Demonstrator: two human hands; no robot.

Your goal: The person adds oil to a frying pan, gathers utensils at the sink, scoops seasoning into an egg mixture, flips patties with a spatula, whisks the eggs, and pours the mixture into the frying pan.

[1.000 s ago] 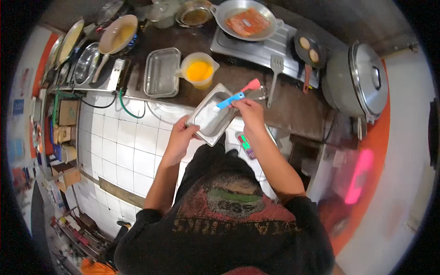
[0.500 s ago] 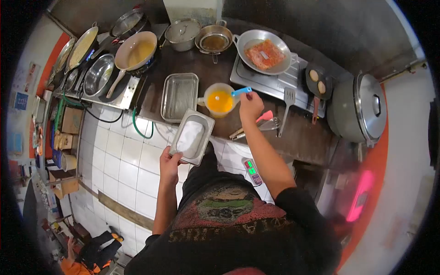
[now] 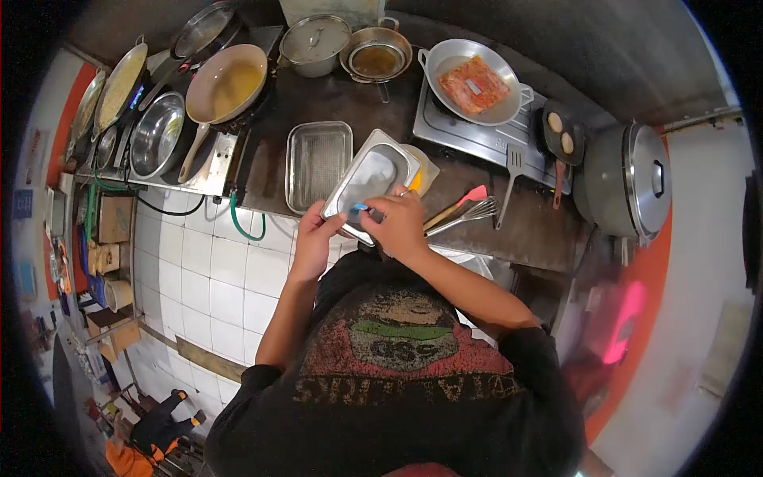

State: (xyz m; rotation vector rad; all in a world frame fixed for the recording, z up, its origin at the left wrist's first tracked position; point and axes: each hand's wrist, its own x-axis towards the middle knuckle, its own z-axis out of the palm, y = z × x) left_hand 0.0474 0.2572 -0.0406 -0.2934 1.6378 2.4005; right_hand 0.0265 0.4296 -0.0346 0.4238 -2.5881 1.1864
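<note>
Steel insert pan (image 3: 355,181) slants away and rightward along its long axis, partly covering the plastic jug (image 3: 430,168), its near left corner gripped between the left hand's (image 3: 313,241) thumb and fingers. Over its near end, the right hand (image 3: 400,223) pinches a blue spoon (image 3: 362,207), palm down, forearm angling in from the right.

White square tiles (image 3: 208,270) cover the floor, shining a little under the light, with a brownish strip (image 3: 208,360) cutting across them. Over the dark brown counter (image 3: 540,219) I see a sooty-looking grey wall (image 3: 548,40). To my right, a pale wall (image 3: 707,262) meets an orange band (image 3: 648,278); on the left, a shelf unit holds cardboard boxes (image 3: 115,220).
</note>
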